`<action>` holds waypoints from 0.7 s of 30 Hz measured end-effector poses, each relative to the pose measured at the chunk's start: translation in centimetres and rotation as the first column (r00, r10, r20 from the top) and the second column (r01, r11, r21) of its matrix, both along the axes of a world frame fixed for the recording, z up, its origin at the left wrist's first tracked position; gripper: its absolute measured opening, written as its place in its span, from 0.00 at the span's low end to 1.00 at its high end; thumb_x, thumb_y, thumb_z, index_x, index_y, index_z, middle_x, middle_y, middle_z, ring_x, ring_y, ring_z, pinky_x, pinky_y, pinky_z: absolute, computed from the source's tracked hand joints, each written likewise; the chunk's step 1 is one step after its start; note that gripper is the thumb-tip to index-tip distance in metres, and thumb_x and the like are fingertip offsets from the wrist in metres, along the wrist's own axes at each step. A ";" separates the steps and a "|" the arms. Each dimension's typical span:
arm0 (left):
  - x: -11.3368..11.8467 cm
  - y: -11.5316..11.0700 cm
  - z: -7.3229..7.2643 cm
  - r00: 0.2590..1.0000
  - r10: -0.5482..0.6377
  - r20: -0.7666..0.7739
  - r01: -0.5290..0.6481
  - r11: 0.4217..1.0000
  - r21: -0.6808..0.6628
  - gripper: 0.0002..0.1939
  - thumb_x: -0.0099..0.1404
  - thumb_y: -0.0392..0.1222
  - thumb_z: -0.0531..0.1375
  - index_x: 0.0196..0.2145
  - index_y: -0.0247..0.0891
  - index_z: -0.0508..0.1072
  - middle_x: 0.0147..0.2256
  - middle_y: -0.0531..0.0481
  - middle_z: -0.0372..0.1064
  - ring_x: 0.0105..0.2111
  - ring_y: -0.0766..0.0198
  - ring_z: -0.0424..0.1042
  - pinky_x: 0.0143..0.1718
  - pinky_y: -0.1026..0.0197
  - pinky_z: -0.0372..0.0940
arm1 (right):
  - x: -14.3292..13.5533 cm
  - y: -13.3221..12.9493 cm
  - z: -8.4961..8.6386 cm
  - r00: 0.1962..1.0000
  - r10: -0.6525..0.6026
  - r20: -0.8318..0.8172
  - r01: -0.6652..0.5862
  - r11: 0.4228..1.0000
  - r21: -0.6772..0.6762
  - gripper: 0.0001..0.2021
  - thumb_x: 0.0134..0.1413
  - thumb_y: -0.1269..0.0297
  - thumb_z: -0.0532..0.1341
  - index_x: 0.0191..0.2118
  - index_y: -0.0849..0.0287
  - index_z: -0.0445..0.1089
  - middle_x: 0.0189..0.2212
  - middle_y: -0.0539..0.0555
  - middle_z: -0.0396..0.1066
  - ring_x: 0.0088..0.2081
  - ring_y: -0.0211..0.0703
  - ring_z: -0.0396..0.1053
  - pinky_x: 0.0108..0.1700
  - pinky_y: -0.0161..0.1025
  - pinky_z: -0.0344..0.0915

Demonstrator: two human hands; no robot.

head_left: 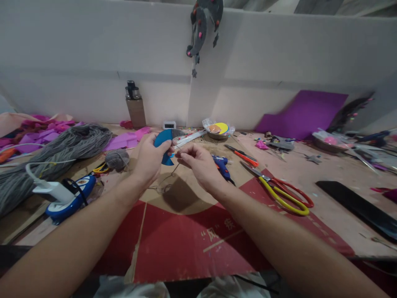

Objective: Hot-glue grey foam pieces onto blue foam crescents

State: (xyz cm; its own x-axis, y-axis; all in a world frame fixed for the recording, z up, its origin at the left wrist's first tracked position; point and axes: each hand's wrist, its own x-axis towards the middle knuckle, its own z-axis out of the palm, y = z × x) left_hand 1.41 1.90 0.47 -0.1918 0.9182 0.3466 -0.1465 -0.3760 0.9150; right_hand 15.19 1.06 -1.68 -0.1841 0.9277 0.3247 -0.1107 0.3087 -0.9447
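Head cam feed, watching remotely, and it's all fiddly fingertip stuff right now. As far as I can judge, the step in hand is working a thin cord [175,168] onto a blue crescent piece [163,137]; whether it's being wrapped or tied, I honestly can't tell at this size. I'd say the next move calls for a steady grip on the crescent and a bit of slack in the cord, so it lies neatly without a snag.

Hands: the left hand [151,156] is closed around the crescent, thumb pressed across its face, with the tips of the piece poking out past the fingers. The right hand [200,165] sits just beside it, thumb and fingertips drawn together in a small pinch that looks to be on the cord. The pinch point is tiny, so don't quote me on the exact finger placement.

The crescent is up in the air over the middle of the bench [302,165], above the cardboard [186,240] that runs out to the near edge. Loose cord trails down onto that cardboard below the hands. Toward its right edge I've got big scissors [266,178], and a blue glue gun [221,164] lies just past the right hand.
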 end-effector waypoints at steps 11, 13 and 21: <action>0.1 0.1 -0.7 0.988 0.003 -0.154 -0.007 1.000 -0.027 0.08 0.52 0.35 0.61 0.32 0.37 0.68 0.23 0.55 0.67 0.21 0.70 0.66 0.23 0.67 0.62 | 1.4 -1.1 1.6 0.652 -0.550 0.522 -0.038 0.664 0.747 0.10 0.61 0.71 0.52 0.37 0.59 0.70 0.36 0.56 0.65 0.37 0.42 0.62 0.39 0.38 0.60; 0.0 -0.1 -0.8 0.964 0.004 -0.267 -0.019 0.998 -0.053 0.07 0.52 0.36 0.61 0.32 0.38 0.68 0.22 0.55 0.67 0.21 0.69 0.66 0.21 0.67 0.61 | 1.7 -1.0 1.8 0.565 -0.623 0.541 -0.089 0.606 0.791 0.10 0.62 0.70 0.52 0.38 0.58 0.71 0.36 0.57 0.65 0.37 0.43 0.60 0.39 0.39 0.59; 0.4 -0.6 -1.3 0.877 -0.195 -0.438 0.128 0.976 -0.178 0.06 0.52 0.37 0.61 0.30 0.38 0.69 0.25 0.50 0.72 0.23 0.66 0.70 0.22 0.65 0.62 | 3.5 0.0 2.9 0.685 -0.518 0.512 0.026 0.719 0.694 0.08 0.59 0.69 0.57 0.32 0.56 0.73 0.33 0.54 0.65 0.38 0.43 0.63 0.40 0.41 0.60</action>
